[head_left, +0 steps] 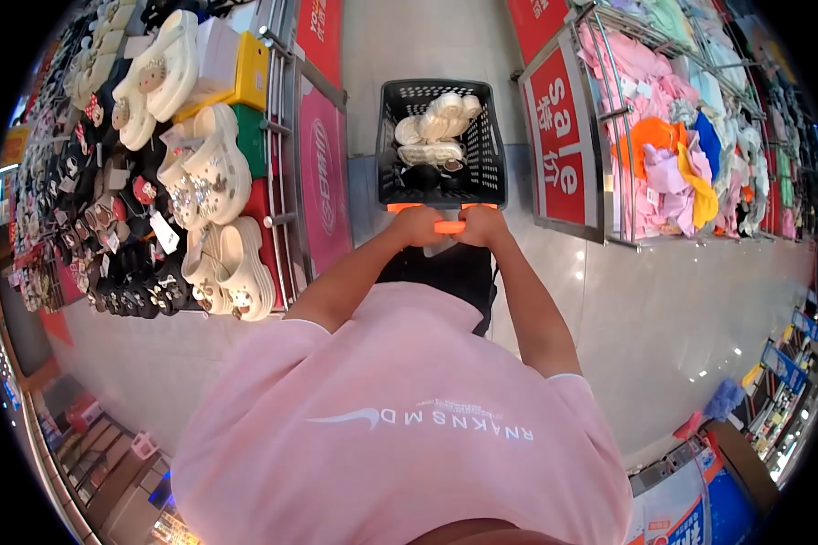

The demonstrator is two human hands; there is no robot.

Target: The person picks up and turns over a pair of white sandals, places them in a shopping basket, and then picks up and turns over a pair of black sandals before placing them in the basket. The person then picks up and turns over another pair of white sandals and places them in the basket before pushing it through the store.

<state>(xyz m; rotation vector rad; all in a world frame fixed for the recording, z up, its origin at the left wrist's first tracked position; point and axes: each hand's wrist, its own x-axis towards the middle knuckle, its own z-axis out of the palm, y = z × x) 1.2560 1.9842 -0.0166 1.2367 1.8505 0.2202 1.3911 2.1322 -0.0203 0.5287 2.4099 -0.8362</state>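
Note:
Straight ahead of me is a black plastic shopping basket (493,150) with perforated walls and an orange handle (447,227). My left hand (416,225) is wrapped round the left part of that handle. On its right part, my right hand (483,224) is closed in the same way. Inside the basket lie several cream-white clogs (441,123), partly piled on each other. Dark shoes (421,176) lie nearer the handle; their exact kind is hard to make out.
Left of the aisle stands a rack of clogs (216,168), with black pairs farther left. On the right, a wire bin of pastel clothes (650,109) stands behind a red sale sign (559,136). Grey floor tiles (427,45) run between them. Boxed goods (673,509) are at lower right.

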